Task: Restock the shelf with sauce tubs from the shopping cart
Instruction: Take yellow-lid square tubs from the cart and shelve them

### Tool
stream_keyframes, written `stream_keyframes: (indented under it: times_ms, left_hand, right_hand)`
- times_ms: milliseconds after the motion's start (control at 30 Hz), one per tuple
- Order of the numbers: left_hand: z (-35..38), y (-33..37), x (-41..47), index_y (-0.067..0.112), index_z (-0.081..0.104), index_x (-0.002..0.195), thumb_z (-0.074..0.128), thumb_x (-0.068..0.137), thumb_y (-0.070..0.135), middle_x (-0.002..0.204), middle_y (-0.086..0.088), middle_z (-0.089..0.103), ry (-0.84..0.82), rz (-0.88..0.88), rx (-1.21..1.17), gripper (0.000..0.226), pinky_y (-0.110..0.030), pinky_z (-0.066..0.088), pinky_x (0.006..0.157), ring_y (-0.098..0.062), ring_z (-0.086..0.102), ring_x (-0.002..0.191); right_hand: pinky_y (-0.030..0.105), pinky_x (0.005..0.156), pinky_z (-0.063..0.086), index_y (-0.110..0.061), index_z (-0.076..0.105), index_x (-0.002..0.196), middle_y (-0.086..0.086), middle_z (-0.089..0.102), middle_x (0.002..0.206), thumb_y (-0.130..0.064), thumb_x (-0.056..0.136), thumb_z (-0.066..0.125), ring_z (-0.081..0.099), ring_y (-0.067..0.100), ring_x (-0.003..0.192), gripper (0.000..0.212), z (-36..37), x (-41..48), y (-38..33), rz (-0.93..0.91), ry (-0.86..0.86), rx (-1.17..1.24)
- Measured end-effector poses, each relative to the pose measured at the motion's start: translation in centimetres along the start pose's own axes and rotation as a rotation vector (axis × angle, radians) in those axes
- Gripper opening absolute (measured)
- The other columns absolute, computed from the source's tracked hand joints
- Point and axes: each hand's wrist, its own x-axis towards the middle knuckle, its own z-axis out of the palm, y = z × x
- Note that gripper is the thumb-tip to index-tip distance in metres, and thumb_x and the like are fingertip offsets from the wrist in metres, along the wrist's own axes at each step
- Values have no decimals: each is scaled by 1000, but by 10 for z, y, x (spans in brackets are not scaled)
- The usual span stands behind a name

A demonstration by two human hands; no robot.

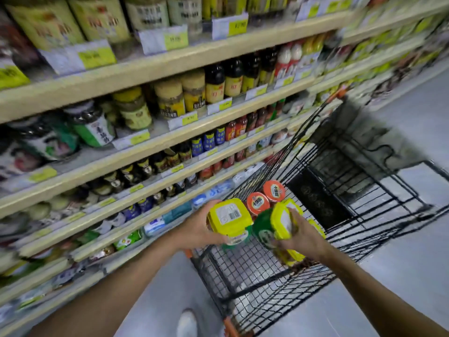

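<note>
Grey aisle floor (413, 263) runs beside beige store shelves (145, 69) crowded with bottles and jars, blurred in this view. Over the near end of a black wire shopping cart (243, 261), the left grip (201, 227) curls its fingers and thumb round a squarish sauce tub with a yellow lid (229, 218). This tub stands nearly upright, its lid and barcode label turned up toward the camera. Just right of it, the right grip (301, 237) clasps a second yellow-lidded sauce tub (281, 222), tipped on its side. Its lid faces left toward the first tub, and the lid's long edge runs up and down. Between the two sits a green-lidded round tub (263, 227). Another yellow-lidded tub (291, 256) shows beneath the right grip; whether that grip also holds it cannot be told. Two round orange-lidded tubs (258, 203) stand upright in the cart behind. A white shoe (187, 322) shows on the floor below.
</note>
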Motion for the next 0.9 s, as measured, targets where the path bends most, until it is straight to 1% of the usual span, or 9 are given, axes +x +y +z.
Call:
stream_keyframes:
  times_ms: [100,167,267,333,433,567,667,767,900]
  left_hand:
    - [-23,27,-29,37,34,150,89,78,29,137,18,50,52,66,-63,91,-20,54,86,-9,55,127]
    - [-38,45,-49,37,39,146,89,77,26,135,14,54,75,123,-128,86,-27,56,92,-12,57,126]
    - [-56,68,-81,45,47,134,98,57,45,135,8,57,106,186,-276,93,-40,60,89,-16,64,118]
    - [-63,79,-97,43,51,134,100,40,57,136,3,59,154,222,-321,106,-42,62,82,-22,67,116]
    - [-69,93,-117,38,57,129,102,40,51,133,-8,63,202,281,-407,101,-54,60,87,-30,69,113]
    - [-72,110,-153,34,56,134,102,44,39,132,-13,63,261,349,-523,100,-51,60,84,-34,70,112]
    - [-67,117,-180,31,55,136,97,53,32,132,-13,64,315,401,-582,93,-65,54,94,-37,69,114]
    - [-55,124,-209,30,56,134,88,58,28,127,-9,69,382,458,-635,82,-58,58,88,-33,70,111]
    - [-36,125,-251,29,57,133,86,59,27,121,-2,70,465,515,-683,80,-49,61,79,-31,71,109]
  right_hand:
    - [17,76,55,-18,54,131,-14,75,105,-36,46,100,72,6,96,98,-12,-26,-34,-55,82,126]
    - [26,81,58,-20,51,139,-3,73,117,-30,53,97,72,12,104,98,-19,-42,-56,-115,94,182]
    - [42,89,58,-26,51,139,2,70,124,-39,55,95,70,23,110,96,-26,-68,-91,-200,133,276]
    - [40,85,59,-31,54,136,1,70,123,-45,53,95,70,24,110,94,-28,-81,-109,-241,183,337]
    - [48,82,60,-33,55,135,5,67,125,-47,47,97,71,27,107,98,-28,-94,-132,-291,203,436]
    - [40,69,62,-27,54,135,10,62,125,-17,69,87,73,26,99,75,-26,-110,-161,-387,202,584]
    - [56,78,60,-27,51,139,13,59,131,-23,69,80,71,34,104,76,-25,-117,-174,-448,175,704]
    - [64,88,54,-37,46,142,10,58,131,-14,76,79,71,35,103,77,-23,-129,-185,-487,163,790]
    - [54,80,57,-36,44,144,15,58,133,-21,82,72,71,36,103,70,-18,-143,-193,-558,60,815]
